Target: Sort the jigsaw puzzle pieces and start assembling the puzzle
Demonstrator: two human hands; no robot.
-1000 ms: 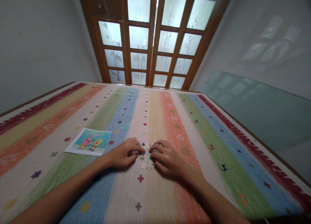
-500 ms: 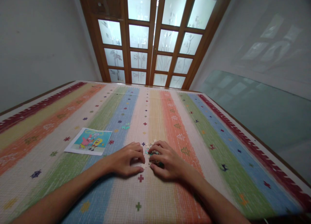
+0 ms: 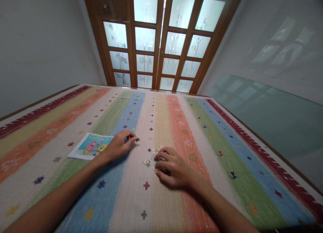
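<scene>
Pinched in the fingertips of my left hand (image 3: 123,143) is a small dark puzzle piece (image 3: 137,139), raised near the cloth's blue stripe. My right hand (image 3: 171,167) rests with curved fingers over a small heap of puzzle pieces (image 3: 153,155), partly hidden under it; whether it grips any I cannot tell. Loose beside that heap is a pale puzzle piece (image 3: 146,162). Just beyond my left hand a turquoise puzzle piece (image 3: 133,130) shows, partly covered. A printed cartoon picture (image 3: 87,147) lies flat on the left, its right side hidden by my left hand and wrist.
A striped tablecloth (image 3: 131,199) with small printed figures covers the table. Wooden doors with glass panes (image 3: 145,37) stand beyond the far edge. White walls rise on both sides, and a pale green glass panel (image 3: 272,111) leans along the right.
My left hand has moved from beside the heap up and leftward, now with a dark puzzle piece in its fingertips. My right hand has stayed over the heap.
</scene>
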